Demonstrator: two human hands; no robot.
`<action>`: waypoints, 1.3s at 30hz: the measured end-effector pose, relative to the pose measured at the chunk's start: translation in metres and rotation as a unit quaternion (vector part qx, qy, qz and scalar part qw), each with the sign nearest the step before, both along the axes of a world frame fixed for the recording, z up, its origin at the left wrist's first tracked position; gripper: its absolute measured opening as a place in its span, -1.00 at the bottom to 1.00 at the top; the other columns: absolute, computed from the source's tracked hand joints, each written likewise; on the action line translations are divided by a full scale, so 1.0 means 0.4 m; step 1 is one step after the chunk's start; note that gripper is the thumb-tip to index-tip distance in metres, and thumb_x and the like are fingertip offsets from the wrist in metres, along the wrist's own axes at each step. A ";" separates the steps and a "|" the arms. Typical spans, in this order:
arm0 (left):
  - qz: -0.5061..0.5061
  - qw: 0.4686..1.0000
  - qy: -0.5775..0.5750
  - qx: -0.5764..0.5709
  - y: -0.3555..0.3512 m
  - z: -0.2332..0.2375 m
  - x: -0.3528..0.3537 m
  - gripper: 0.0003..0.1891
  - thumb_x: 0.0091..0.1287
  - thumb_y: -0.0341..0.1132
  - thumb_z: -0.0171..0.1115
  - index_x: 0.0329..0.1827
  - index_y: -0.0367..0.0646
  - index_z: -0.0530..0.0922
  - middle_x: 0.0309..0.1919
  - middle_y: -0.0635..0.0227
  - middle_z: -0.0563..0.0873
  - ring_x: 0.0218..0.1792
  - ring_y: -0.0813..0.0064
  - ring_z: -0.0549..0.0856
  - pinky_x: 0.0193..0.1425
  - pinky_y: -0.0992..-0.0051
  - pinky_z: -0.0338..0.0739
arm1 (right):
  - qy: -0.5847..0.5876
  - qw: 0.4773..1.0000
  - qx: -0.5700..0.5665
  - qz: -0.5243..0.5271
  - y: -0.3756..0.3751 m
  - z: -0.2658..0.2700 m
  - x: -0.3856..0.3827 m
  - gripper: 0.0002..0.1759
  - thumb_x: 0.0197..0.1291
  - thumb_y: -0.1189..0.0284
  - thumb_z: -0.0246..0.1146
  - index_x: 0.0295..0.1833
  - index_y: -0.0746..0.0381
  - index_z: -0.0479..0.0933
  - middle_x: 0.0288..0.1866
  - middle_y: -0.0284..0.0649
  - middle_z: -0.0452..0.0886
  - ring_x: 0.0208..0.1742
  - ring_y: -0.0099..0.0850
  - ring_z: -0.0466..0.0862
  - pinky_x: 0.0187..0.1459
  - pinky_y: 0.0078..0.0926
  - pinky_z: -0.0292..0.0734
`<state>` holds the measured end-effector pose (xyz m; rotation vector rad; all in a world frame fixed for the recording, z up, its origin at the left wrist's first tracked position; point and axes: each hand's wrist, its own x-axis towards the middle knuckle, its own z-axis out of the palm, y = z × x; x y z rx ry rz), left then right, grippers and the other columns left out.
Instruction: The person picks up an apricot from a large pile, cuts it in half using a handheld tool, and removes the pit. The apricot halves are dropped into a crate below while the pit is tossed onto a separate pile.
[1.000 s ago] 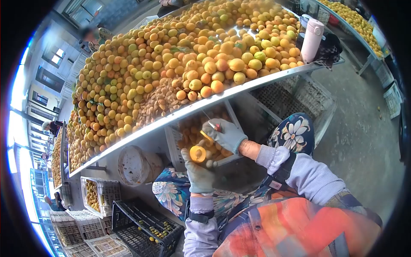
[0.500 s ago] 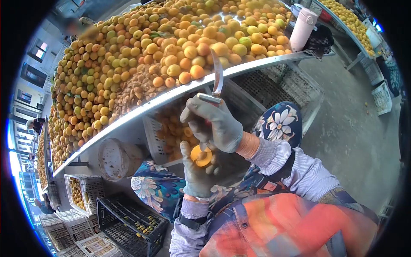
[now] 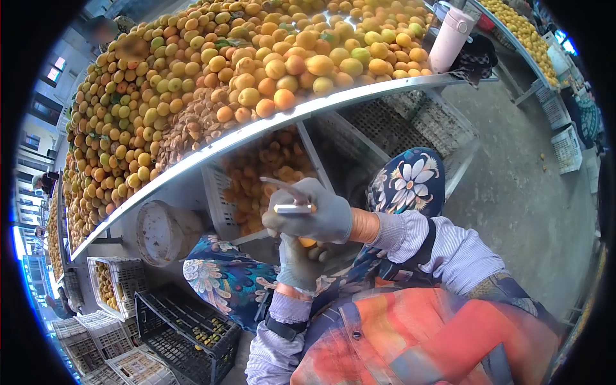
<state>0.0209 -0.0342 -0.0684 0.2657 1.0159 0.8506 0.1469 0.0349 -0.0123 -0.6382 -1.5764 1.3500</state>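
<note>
My right hand [image 3: 317, 215], in a grey glove, is closed around a curved knife [image 3: 294, 208]. The blade points up and left, foreshortened, and the metal handle end shows across the fingers. Directly beneath it, my left hand [image 3: 298, 266], also gloved, grips a cut apricot [image 3: 308, 242]. Only a sliver of orange flesh is visible, since the right hand covers most of the fruit and the left fingertips. Just beyond my hands, a white crate [image 3: 221, 205] under the table holds many orange apricot pieces [image 3: 273, 160].
A metal-edged table [image 3: 256, 128] is heaped with whole apricots [image 3: 224, 64] and a pile of brown pits [image 3: 186, 125]. A pink flask [image 3: 452, 38] stands at its right end. A white bucket [image 3: 186, 234], a black crate [image 3: 186, 327] and pale crates [image 3: 106, 337] sit at left.
My right hand with the knife has come down and left onto the left hand, now covering most of the apricot. The blade has swung from upright to leaning left. The view has shifted slightly.
</note>
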 end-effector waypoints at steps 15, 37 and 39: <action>-0.023 0.979 -0.180 -0.091 0.049 -0.023 0.002 -0.35 0.30 0.38 -0.08 -0.37 -0.12 0.50 -0.53 0.40 0.48 -0.60 0.48 0.43 -0.68 0.48 0.23 | 0.272 0.826 -0.486 -0.084 0.065 -0.051 0.011 -0.59 0.37 0.10 0.08 -0.43 0.17 0.44 -0.71 -0.49 0.26 -0.80 -0.66 0.14 -0.72 -0.65 0.06; 0.131 0.906 0.288 0.281 0.401 0.175 -0.101 -0.71 0.29 -0.32 0.30 0.01 -0.20 0.48 -0.39 0.31 0.64 -0.58 0.59 0.58 -0.49 0.60 0.57 | 0.337 0.852 -0.358 -0.177 0.187 0.028 0.094 -0.68 0.31 0.15 0.17 -0.34 0.18 0.47 -0.64 -0.43 0.33 -0.74 -0.63 0.24 -0.69 -0.63 0.12; 0.188 0.865 0.345 0.312 0.517 0.221 -0.127 -0.67 0.29 -0.22 0.32 -0.03 -0.24 0.49 -0.41 0.31 0.64 -0.59 0.62 0.57 -0.54 0.61 0.49 | 0.324 0.858 -0.354 -0.184 0.189 0.018 0.109 -0.74 0.28 0.14 0.20 -0.33 0.08 0.47 -0.59 -0.50 0.36 -0.73 -0.70 0.22 -0.70 -0.72 0.11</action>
